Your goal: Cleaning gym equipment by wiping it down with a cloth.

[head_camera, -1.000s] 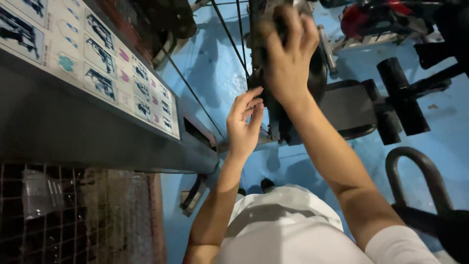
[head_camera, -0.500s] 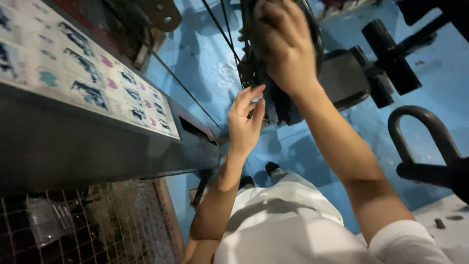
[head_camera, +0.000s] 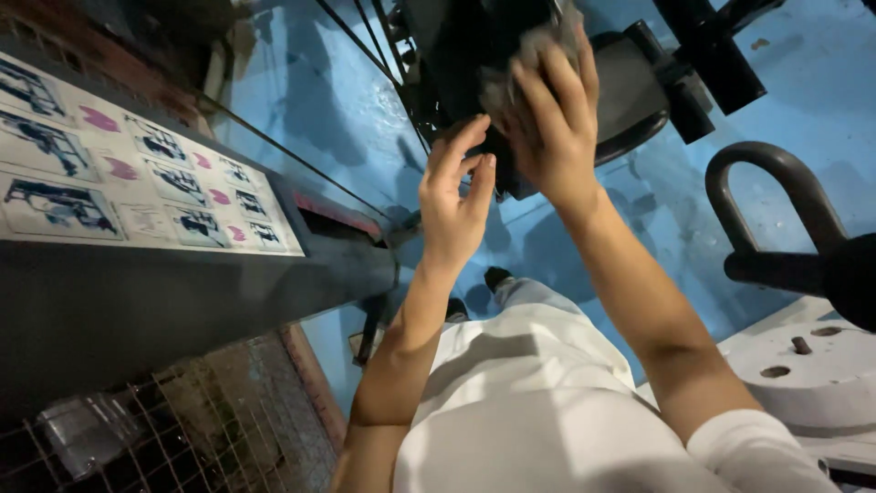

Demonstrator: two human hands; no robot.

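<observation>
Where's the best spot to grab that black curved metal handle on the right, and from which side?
Probably the top of the arch of the black curved metal handle: it is the bare, rounded, open part of the loop, with blue floor showing through it. Come from the right, since the right hand pressing a grey cloth on the dark machine is nearer than the left hand.

Single head-mounted view — looks steeply down past the white-clad torso [head_camera: 538, 411], close to both raised hands; the blue floor [head_camera: 301, 100] lies well beneath the grip — no second view.
</observation>
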